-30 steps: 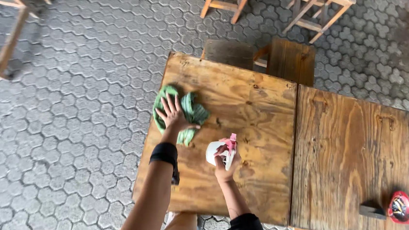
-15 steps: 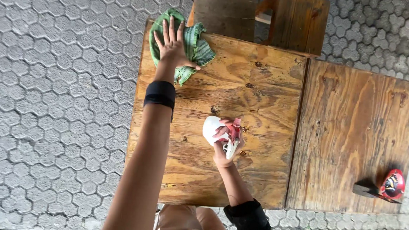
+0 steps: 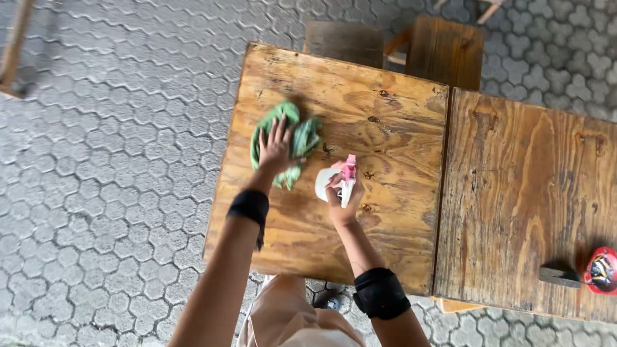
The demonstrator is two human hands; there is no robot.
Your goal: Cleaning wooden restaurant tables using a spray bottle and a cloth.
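Two hands worked the left wooden table (image 3: 400, 122): the left hand (image 3: 275, 149) lay fingers-spread on a green cloth (image 3: 302, 138), pressing it flat to the wood, while the right hand (image 3: 342, 198) clamped around a white spray bottle (image 3: 326, 184), held upright just beside the cloth.

Two square wooden tables stand edge to edge on grey hexagonal paving. The left table (image 3: 402, 107) fills the frame's centre and carries a green cloth (image 3: 301, 138) at its upper left. The right table (image 3: 535, 184) bears a small dark block (image 3: 559, 276) and a red round object (image 3: 604, 270) at its lower right.
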